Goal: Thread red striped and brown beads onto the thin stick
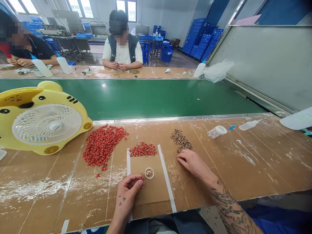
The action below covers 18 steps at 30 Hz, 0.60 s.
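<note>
Two bare hands low over cardboard-covered table (234, 169). L hand (128, 191) nearly closed, thumb + fingers pinching small red bead (141, 178), just beside small round cup (149, 173). R hand (192, 165) open, fingers loosely spread, flat on table, nothing visibly held, just below brown speckled beads (181, 140). Small red heap (142, 149) at top edge of cardboard sheet (151, 182), between white tape strips (167, 177); large red heap (103, 146) further left, both prob. placed for easy reach. Yellow animal-shaped fan (46, 125) at far L, likely for airflow over work area. Squeeze bottle (248, 125) to R. Green conveyor belt (122, 97) beyond, then co-worker (122, 42) at opposite table, blue crates (198, 35) stacked at back of room.
</note>
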Motion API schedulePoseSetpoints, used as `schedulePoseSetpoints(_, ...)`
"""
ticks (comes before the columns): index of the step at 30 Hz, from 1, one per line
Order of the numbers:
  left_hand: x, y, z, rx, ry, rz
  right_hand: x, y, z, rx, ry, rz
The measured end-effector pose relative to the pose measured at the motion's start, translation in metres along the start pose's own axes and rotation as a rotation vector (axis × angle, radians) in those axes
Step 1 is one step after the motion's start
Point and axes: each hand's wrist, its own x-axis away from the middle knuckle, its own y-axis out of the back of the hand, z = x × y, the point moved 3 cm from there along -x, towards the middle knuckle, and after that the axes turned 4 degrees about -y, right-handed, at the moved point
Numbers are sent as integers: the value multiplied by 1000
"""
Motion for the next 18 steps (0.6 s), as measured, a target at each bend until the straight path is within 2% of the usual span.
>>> schedulePoseSetpoints(4,2,-1,-1,-12,-17,-6,0,3,4,-102,49,-61)
schedulePoseSetpoints(7,3,-3,-2,-15,-27,-10,4,5,20,-321,49,-115)
schedulePoseSetpoints(10,6,-10,-6,-13,-47,1,9,-1,51,-574,63,-98)
schedulePoseSetpoints(13,10,-18,-16,-24,-85,17,13,-11,89,-773,151,-46)
schedulePoseSetpoints(15,13,-21,-25,-57,-138,16,15,-15,110,-833,190,-8)
schedulePoseSetpoints(18,17,-23,-39,-171,-268,12,17,-19,125,-821,190,18)
